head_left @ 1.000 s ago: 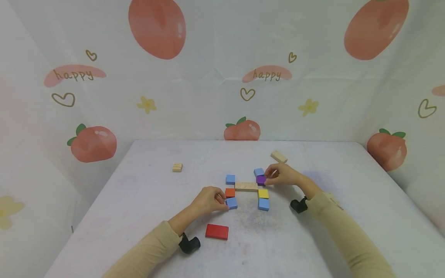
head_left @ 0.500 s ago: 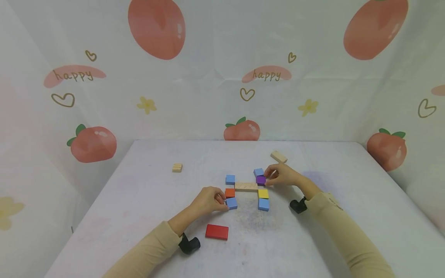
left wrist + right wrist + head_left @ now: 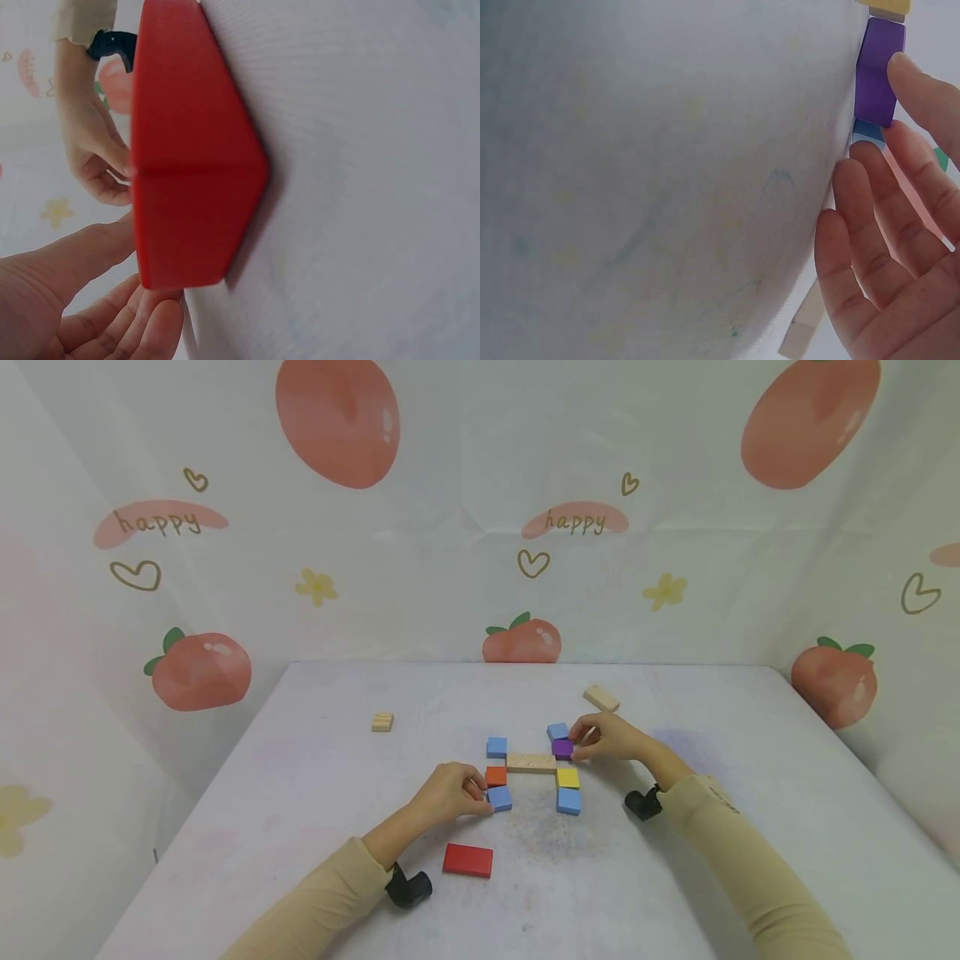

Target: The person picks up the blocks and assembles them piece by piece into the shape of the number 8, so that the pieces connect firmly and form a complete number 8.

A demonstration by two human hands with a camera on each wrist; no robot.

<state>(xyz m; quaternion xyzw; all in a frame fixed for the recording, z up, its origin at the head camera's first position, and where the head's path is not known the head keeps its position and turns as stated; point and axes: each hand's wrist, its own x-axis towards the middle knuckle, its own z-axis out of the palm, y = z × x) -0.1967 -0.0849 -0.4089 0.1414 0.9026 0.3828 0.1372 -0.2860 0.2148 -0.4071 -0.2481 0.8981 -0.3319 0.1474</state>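
My left hand has its thumb and fingertips at the sides of a blue block, pinching it. Just behind that lie an orange-red block and another blue block. On the other side, my right hand pinches a purple block between thumb and index finger, its other fingers loosely bent. A blue block lies behind the purple one. A plain wooden plank bridges the two columns. Nearer on the right are a yellow block and a blue block. In the left wrist view, a red block hides the left fingertips' work.
A flat red block lies in front, close to the left wrist. Farther back are a small stack of wooden pieces on the left and a wooden plank behind the right hand. A printed cloth backdrop rises behind the table.
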